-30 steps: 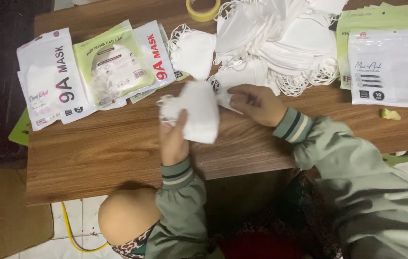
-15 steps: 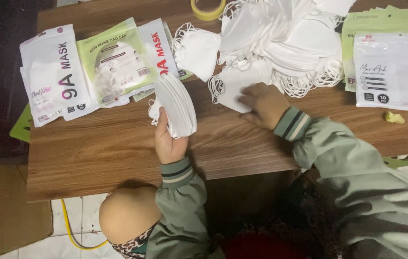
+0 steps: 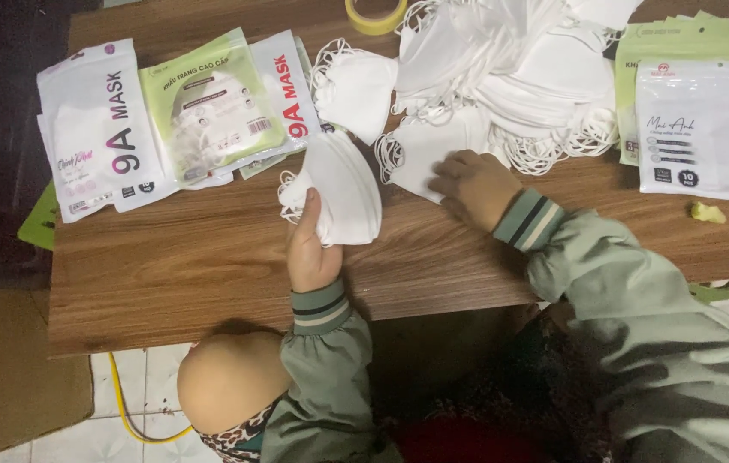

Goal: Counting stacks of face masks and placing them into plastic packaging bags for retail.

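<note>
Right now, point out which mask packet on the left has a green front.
The green-fronted packet lying between and atop the two white packets; its neighbours have white fronts.

wooden table (image 3: pixel 167 283) | pale tiled floor (image 3: pixel 146 386) | brown mat (image 3: pixel 4 377) at left | dim light

Tape roll (image 3: pixel 376 15), mask packets (image 3: pixel 100 129), table (image 3: pixel 193 266)

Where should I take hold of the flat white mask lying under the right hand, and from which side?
Probably by its near edge, coming from the table's front. The flat white mask lies pressed on the wooden table under the right hand, its far side tucked under the mask pile, its ear loops tangled at the left. The left hand holds a mask stack.
</note>
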